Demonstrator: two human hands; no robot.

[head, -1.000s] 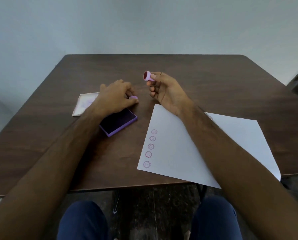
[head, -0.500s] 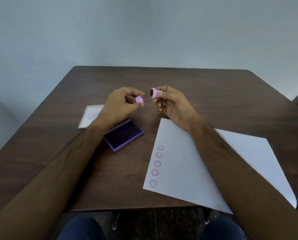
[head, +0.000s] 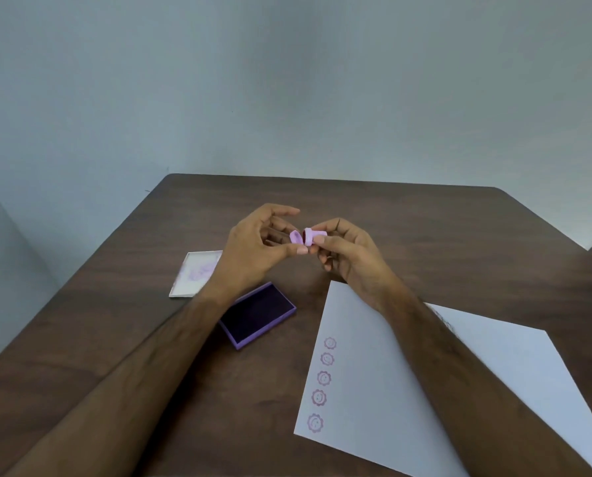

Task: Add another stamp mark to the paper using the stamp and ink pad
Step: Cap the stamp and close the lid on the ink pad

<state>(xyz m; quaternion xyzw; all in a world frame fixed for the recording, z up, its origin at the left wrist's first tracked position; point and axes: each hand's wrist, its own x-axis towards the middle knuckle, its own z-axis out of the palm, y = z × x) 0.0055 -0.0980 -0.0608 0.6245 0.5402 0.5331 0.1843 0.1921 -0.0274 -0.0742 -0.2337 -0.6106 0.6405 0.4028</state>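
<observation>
My right hand (head: 351, 254) pinches a small pink stamp (head: 312, 235) above the table, its dark inked face turned left. My left hand (head: 253, 251) holds the stamp's pink cap (head: 295, 237) right against that face; the two pieces nearly touch. Below my left wrist lies the open purple ink pad (head: 258, 315) with its dark pad showing. The white paper (head: 408, 383) lies at the right under my right forearm, with a column of several purple smiley marks (head: 322, 380) along its left edge.
The ink pad's white lid (head: 193, 275), smudged purple inside, lies left of my left hand. The brown table (head: 425, 228) reaches back to a plain grey wall. A dark object shows at the far right edge.
My left hand lifted the cap off the table and brought it to the stamp in my right hand. The camera tilted up, so everything sits lower in view.
</observation>
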